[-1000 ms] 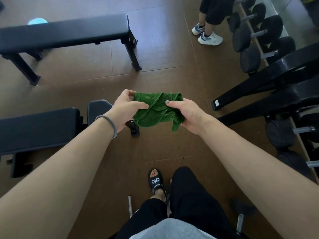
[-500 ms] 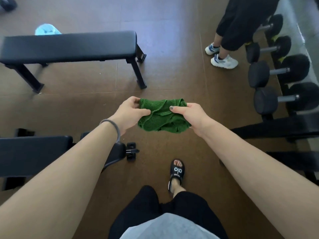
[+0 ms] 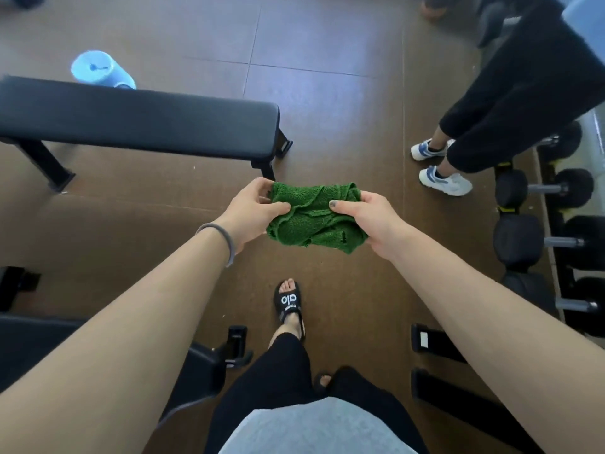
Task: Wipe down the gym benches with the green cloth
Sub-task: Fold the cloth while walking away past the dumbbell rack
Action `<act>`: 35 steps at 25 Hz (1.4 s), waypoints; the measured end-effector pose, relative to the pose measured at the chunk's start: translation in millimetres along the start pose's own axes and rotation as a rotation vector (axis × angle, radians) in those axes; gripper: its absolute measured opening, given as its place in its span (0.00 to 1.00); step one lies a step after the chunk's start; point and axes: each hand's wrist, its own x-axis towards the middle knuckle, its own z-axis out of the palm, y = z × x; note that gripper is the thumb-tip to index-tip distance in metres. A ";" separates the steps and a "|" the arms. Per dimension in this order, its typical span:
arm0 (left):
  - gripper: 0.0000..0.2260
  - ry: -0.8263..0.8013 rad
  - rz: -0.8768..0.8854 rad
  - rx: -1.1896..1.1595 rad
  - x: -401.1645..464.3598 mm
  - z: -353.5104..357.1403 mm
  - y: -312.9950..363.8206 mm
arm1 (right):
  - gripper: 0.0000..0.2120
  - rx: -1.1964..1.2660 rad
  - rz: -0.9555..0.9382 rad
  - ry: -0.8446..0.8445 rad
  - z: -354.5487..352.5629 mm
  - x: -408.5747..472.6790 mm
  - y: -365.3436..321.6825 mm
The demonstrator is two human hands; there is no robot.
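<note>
The green cloth (image 3: 312,217) is bunched up in the air above the brown floor, held between both hands. My left hand (image 3: 250,209) pinches its left end with thumb and fingers. My right hand (image 3: 366,217) grips its right end, thumb on top. A flat black gym bench (image 3: 140,117) stands just beyond the cloth, running from the left edge to the middle. Part of a second black bench (image 3: 29,345) shows at the lower left under my left forearm.
A light blue cylinder (image 3: 98,70) lies on the floor behind the far bench. Another person in black trousers and white shoes (image 3: 445,180) stands at upper right. Black dumbbells (image 3: 543,188) line a rack along the right. Black frame feet (image 3: 435,348) lie at lower right.
I have stepped forward; the far bench and the other person now appear closer and lower in view. Both hands still hold the cloth, slightly more bunched together.
</note>
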 end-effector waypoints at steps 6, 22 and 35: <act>0.16 -0.017 -0.076 -0.045 124.8 -35.5 92.6 | 0.10 -0.001 -0.001 0.036 15.5 115.9 -97.7; 0.14 0.266 -0.138 -0.152 449.1 -89.4 319.4 | 0.06 -0.336 -0.075 -0.133 29.9 468.7 -415.0; 0.15 0.452 -0.172 -0.352 670.3 -268.8 422.9 | 0.08 -0.583 -0.076 -0.390 203.3 719.8 -615.9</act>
